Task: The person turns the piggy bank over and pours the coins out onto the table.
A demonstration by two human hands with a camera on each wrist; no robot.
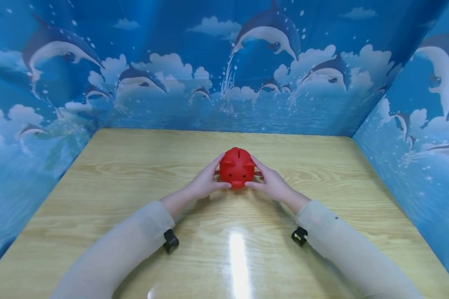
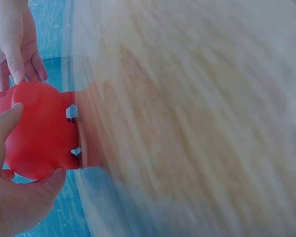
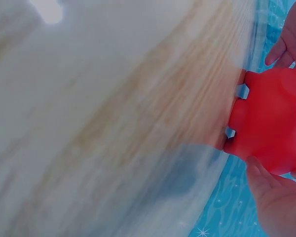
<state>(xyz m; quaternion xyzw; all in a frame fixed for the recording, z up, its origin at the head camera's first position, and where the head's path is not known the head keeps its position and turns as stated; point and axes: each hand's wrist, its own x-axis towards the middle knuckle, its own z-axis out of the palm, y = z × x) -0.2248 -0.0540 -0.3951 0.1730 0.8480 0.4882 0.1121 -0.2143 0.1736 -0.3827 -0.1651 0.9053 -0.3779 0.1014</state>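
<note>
In the head view, two loose whitish sleeves [image 1: 123,245] are seen nearest, one on each arm. Two small black wrist mounts [image 1: 171,241] are carried, one by each cuff. Between the arms, one long white streak of glare [image 1: 239,261] is thrown onto one glossy, pale yellow, wood-grained table [image 1: 153,153].

Farther in, two bare hands are shown, and between them one smooth, round, red piggy bank [image 1: 237,170] is held over the middle of the table. Its left flank is gripped by the left hand [image 1: 205,182] and its right flank by the right hand [image 1: 272,183]; both thumbs are laid close to the snout, and the fingers are bent round the sides. The hands are kept apart by the bank's body. One snout and two dark eyes are turned toward the person, and one slot is cut in the top. In both wrist views, the feet are met by a red reflection in the tabletop.

Beyond the table, a blue sea-and-sky backdrop [image 1: 172,114] is hung, on which more than ten dolphins [image 1: 267,18] are printed.
</note>
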